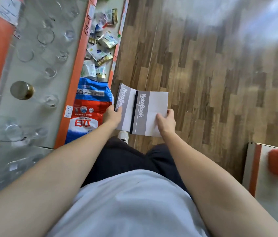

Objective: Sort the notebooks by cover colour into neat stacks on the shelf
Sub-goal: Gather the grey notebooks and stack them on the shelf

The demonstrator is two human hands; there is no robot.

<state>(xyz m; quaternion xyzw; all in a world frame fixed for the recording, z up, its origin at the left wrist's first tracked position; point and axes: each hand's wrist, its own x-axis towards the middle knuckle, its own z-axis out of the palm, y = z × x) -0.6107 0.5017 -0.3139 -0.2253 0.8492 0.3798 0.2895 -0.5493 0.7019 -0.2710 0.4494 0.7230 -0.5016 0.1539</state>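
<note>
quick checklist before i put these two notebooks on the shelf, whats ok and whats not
1. Left hand grips the left notebook at its edge: ok.
2. Right hand grips the right notebook: ok.
3. Covers match, both grey and white: ok.
4. Notebooks squared into one stack: not ok, they overlap side by side.
5. Free spot on the orange shelf: cannot tell; glasses above, a blue and red bag below.
6. Existing grey stack to join: cannot tell, none in view.
</note>
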